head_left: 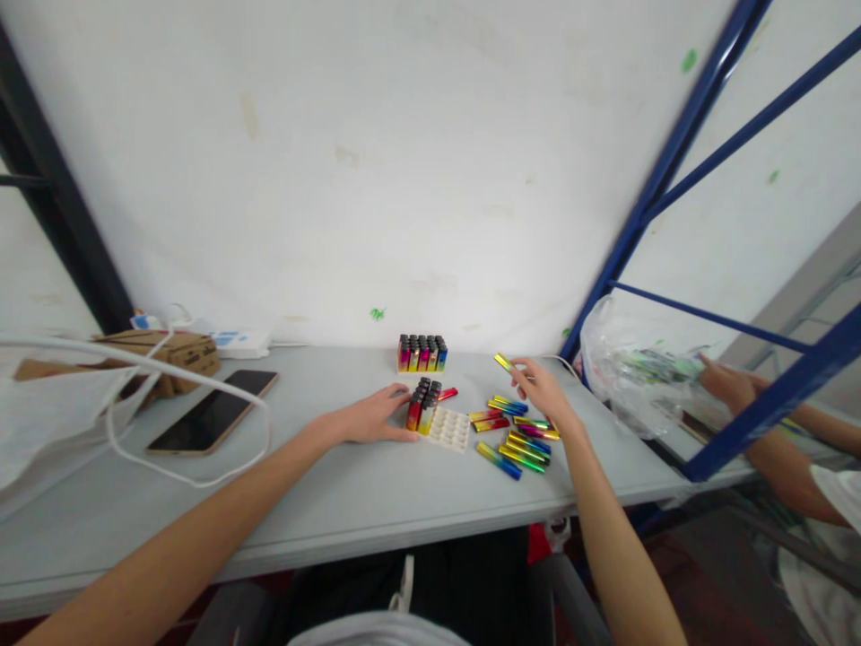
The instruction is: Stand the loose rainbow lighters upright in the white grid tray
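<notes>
A white plastic tray point(449, 429) with round-cornered slots lies on the table, its left part filled with several upright lighters point(422, 404) in shiny red, yellow and dark tones. My left hand point(377, 415) grips the tray's left end, thumb at the front and fingers curled behind the lighters. Raised off the table, my right hand point(534, 384) pinches a yellow-gold lighter point(503, 362) between thumb and fingers. Below it lies a loose pile of lighters point(521, 449) in metallic blue, yellow, green and red. One red lighter point(447, 394) lies just behind the tray.
A full block of upright lighters point(422, 353) stands by the wall. To the left are a phone point(215, 413), a white cable point(265, 431) and a cardboard box point(181, 352). Blue metal bars point(622, 242) and a clear plastic bag point(619, 368) flank the right side, where another person's hands point(730, 381) work.
</notes>
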### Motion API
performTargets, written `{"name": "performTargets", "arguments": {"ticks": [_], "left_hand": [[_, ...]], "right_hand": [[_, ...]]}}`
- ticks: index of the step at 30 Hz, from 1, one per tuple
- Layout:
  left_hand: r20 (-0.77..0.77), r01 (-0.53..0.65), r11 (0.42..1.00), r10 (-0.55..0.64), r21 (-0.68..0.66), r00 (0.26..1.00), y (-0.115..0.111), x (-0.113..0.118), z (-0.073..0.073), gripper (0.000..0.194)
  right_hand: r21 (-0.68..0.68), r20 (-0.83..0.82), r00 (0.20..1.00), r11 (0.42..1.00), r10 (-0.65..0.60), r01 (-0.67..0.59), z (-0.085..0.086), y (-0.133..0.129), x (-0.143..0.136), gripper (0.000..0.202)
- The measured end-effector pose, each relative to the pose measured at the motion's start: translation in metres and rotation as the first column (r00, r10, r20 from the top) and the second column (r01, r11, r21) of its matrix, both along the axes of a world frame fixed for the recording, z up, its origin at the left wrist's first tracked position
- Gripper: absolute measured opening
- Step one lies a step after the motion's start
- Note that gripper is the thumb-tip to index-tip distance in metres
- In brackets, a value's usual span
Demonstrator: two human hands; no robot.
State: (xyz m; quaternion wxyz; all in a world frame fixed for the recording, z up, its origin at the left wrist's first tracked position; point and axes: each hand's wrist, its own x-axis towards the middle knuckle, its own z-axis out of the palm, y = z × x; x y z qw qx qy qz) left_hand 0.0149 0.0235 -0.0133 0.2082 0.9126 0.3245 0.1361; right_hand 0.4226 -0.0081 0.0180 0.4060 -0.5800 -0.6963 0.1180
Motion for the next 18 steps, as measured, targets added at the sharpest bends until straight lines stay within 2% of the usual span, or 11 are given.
{"name": "performTargets", "arguments": {"ticks": [4,8,10,13,15,18], "left_hand": [[0.015,0.014,1.0,-0.014,0.013,1.0,0.001,0.0,0.0,0.09],[0.007,0.016,1.0,-0.017,0.018,1.0,-0.001,0.0,0.001,0.09],[0.001,0.006,1.0,-0.006,0.011,1.0,-0.002,0.0,0.003,0.09],[-0.005,0.0,1.0,0.0,0.001,1.0,-0.003,0.001,0.005,0.092],[0.004,0.001,1.0,-0.001,-0.003,1.0,-0.004,0.001,0.005,0.092],[0.018,0.004,1.0,-0.003,-0.004,1.0,-0.004,0.001,0.004,0.092]], "right_hand": [[0.078,-0.234,0.969,0.995,0.082,-0.065,0.025,-0.011,-0.025,0.045],[0.091,-0.465,0.872,0.988,0.155,-0.126,0.039,-0.017,-0.054,0.051],[0.071,-0.584,0.785,0.976,0.208,-0.207,0.039,-0.018,-0.069,0.055],[0.037,-0.673,0.682,0.934,0.286,-0.355,0.033,-0.017,-0.089,0.057],[-0.01,-0.688,0.669,0.918,0.281,-0.396,0.027,-0.015,-0.099,0.06],[-0.08,-0.662,0.724,0.943,0.193,-0.324,0.018,-0.01,-0.111,0.068]]}}
